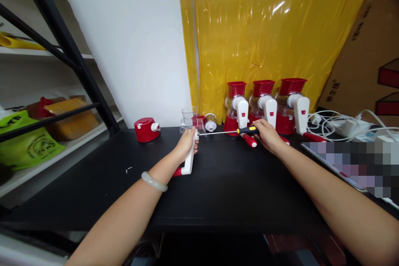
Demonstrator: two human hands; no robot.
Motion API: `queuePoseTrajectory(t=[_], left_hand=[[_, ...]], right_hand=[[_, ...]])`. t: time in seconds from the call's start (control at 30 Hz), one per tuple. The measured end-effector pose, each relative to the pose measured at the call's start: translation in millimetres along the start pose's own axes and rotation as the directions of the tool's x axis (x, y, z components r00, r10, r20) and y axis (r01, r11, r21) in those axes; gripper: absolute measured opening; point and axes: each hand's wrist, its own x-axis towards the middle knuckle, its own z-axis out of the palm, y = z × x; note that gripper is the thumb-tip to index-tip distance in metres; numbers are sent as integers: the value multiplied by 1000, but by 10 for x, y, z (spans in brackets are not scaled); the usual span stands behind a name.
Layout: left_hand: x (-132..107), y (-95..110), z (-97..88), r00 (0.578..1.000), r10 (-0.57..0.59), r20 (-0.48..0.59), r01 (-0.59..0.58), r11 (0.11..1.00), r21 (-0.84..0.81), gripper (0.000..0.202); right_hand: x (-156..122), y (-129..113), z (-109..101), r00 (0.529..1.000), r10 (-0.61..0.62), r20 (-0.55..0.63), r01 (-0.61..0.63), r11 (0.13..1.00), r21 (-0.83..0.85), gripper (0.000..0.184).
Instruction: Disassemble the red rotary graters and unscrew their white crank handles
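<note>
My left hand (pixel 186 144) is closed around a white crank handle (pixel 188 161) with a red grip at its lower end. In my right hand (pixel 267 135) is a screwdriver (pixel 246 130) with a black and yellow handle. Its long shaft points left, and the tip meets the upper end of the crank handle. Just behind my left hand stand a clear plastic housing (pixel 188 115) and a metal grater drum (pixel 211 122). A red round base (pixel 146 129) with a white knob sits to the left.
Three red-and-white rotary graters (pixel 236 106) stand in a row at the back right. White cables (pixel 327 126) and a tablet-like device (pixel 336 166) lie at the right. Small white bits (pixel 129 169) lie on the black table (pixel 243 195). A shelf rack (pixel 87 79) rises on the left.
</note>
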Motion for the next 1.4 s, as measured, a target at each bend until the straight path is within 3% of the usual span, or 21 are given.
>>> queuePoseTrajectory(t=[0.43,0.63,1.4], left_hand=[[-18,-8,3,1000,3,11,-4,999,35,30],[-25,-2,18,1000,-2,3,2,999,44,30],[-23,10,6,1000,-8,-4,8,999,39,28]], right_hand=[[-29,-54,34,999,38,-15,-37,996,77,12],[-12,-42,27,999,-43,-23,44,997,70,19],[-4,-17,21,982,-173,81,150,962,229,46]])
